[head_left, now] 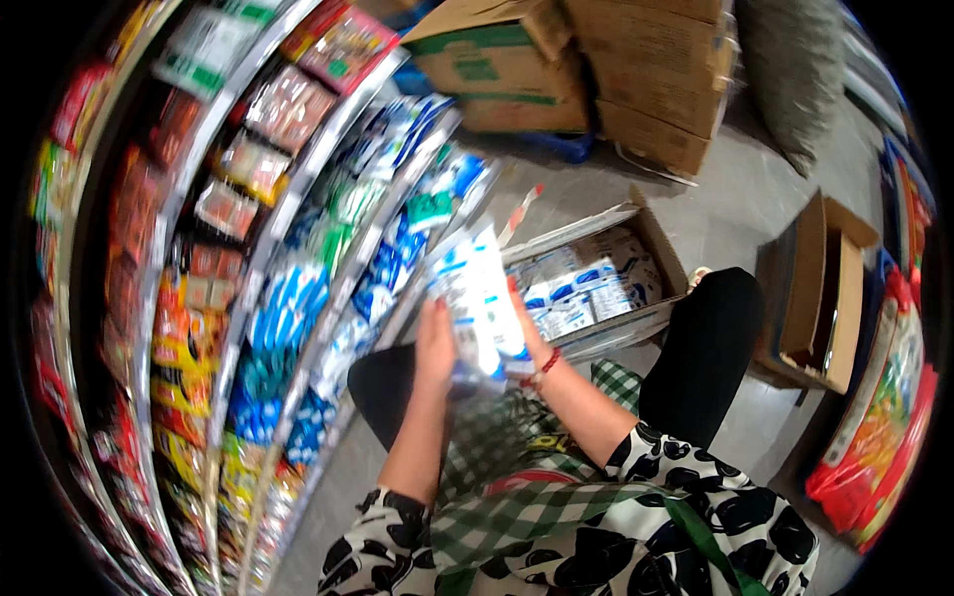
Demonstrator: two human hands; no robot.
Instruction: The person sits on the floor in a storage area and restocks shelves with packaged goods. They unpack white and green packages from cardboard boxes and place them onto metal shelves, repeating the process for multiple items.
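Note:
In front of my lap, a white and blue plastic packet [475, 298], blurred and catching glare, stands tilted between my two hands. My left hand [434, 343] presses against its left side. On the opposite edge, my right hand [532, 336] grips it, with a red bracelet at the wrist. Just beyond my right hand, an open cardboard box [664, 248] on the floor holds several similar white and blue packets [586, 293]. What the packet contains cannot be made out.
Shelves [288, 189] full of bagged goods curve along my left, with blue and white packs [378, 283] nearest. Stacked cartons [651, 74] and a grey sack [795, 79] stand ahead. To my right are an opened carton [810, 298] and large red bags [874, 417].

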